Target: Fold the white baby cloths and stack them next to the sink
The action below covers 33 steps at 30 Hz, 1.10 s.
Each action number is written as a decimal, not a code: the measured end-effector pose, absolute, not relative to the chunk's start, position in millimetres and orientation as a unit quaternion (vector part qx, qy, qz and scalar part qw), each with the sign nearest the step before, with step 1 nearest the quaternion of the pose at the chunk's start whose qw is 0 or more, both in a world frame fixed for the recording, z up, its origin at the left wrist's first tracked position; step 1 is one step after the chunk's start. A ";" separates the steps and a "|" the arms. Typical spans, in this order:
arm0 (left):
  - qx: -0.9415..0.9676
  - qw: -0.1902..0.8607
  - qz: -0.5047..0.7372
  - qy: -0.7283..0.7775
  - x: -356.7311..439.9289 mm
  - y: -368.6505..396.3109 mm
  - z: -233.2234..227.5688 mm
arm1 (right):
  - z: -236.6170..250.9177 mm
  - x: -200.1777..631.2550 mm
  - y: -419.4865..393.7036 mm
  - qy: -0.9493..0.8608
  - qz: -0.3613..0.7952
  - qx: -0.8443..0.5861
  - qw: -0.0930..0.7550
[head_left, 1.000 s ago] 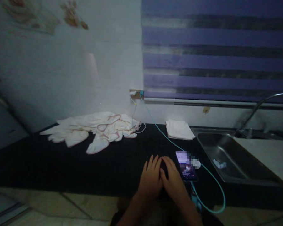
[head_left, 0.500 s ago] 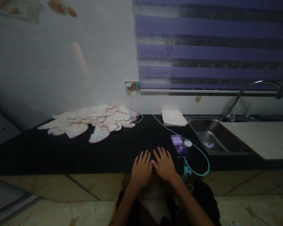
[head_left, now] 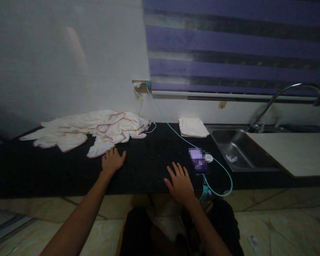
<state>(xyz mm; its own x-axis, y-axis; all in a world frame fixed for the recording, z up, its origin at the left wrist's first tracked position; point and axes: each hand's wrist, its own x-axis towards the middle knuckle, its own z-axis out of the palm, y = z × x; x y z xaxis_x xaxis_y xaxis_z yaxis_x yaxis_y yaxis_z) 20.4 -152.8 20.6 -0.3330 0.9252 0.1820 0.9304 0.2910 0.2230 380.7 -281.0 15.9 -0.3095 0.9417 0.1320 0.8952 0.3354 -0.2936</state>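
1. Head view is showing a long black countertop (head_left: 149, 167) running along a white wall, with a purple striped blind (head_left: 234, 46) hanging above it
2. A steel sink (head_left: 240, 151) with a curved faucet (head_left: 288, 96) is sitting at the counter's right end
3. A heap of white cloths with pink edging (head_left: 88, 129) is lying spread over the counter's back left part
4. A folded white cloth (head_left: 192, 127) is lying near the wall, just left of the sink
5. The left hand (head_left: 112, 160) is resting open on the counter, fingertips just at the nearest cloth of the heap; whether they touch is unclear
6. The right hand (head_left: 180, 182) is lying flat, fingers spread, at the counter's front edge
7. A lit phone (head_left: 198, 165) is lying just beside the right hand, with a teal cable (head_left: 170, 128) running to the wall socket (head_left: 140, 85)
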 end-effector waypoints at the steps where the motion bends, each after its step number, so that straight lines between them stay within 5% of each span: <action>1: -0.580 0.016 -0.143 -0.802 17.0 -152.1 13.8 | 15.7 380.4 -280.5 -0.803 0.084 -0.573 0.139; 7: -0.630 0.061 -0.152 -0.759 0.6 -136.5 16.2 | 13.9 378.5 -280.7 -0.798 0.090 -0.578 0.147; 16: -0.640 0.107 -0.190 -0.737 -38.9 -6.8 131.9 | 1.5 374.7 -279.5 -0.787 0.086 -0.581 0.187; 26: -0.616 0.024 -0.134 -0.776 -29.4 25.0 105.0 | -5.6 376.3 -265.0 -0.780 0.138 -0.591 0.151; 33: -0.621 0.124 -0.240 -0.736 -37.2 14.2 211.9 | -6.0 375.7 -266.1 -0.783 0.133 -0.590 0.149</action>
